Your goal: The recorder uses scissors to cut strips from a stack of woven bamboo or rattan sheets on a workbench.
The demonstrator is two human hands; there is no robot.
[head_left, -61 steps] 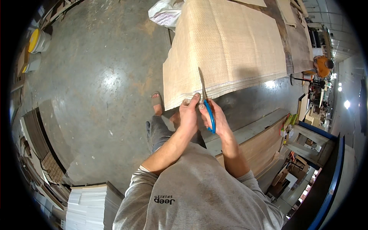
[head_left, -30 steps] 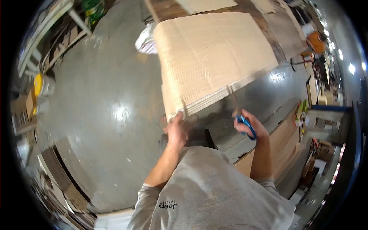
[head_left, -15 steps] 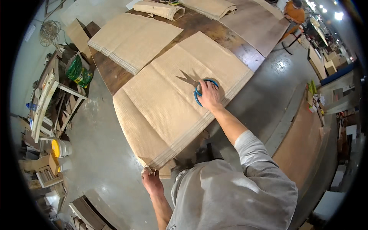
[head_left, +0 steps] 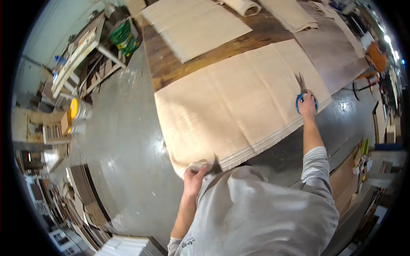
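Observation:
A large tan woven sheet (head_left: 239,98), folded in several layers with a frayed near edge, lies over the front of the wooden table. Its near left corner is bunched up and bulges, pinched between the thumb and fingers of my left hand (head_left: 195,181) close to my body. At the sheet's right end, my right hand (head_left: 308,106) grips the blue handles of a pair of scissors (head_left: 301,83). The blades lie above the cloth and point away from me, slightly apart.
Another tan sheet (head_left: 192,30) lies farther back on the wooden table (head_left: 164,68), beside a rolled piece (head_left: 242,6) and a folded bundle (head_left: 288,13). Left, across the concrete floor (head_left: 124,128), are a workbench (head_left: 70,70), a green bag (head_left: 124,39) and a yellow-lidded bucket (head_left: 80,109).
The view has swung, so the table appears farther right. My right hand and the scissors have moved toward the sheet's right end, blades turned away. My left hand has brought the bunched corner closer in.

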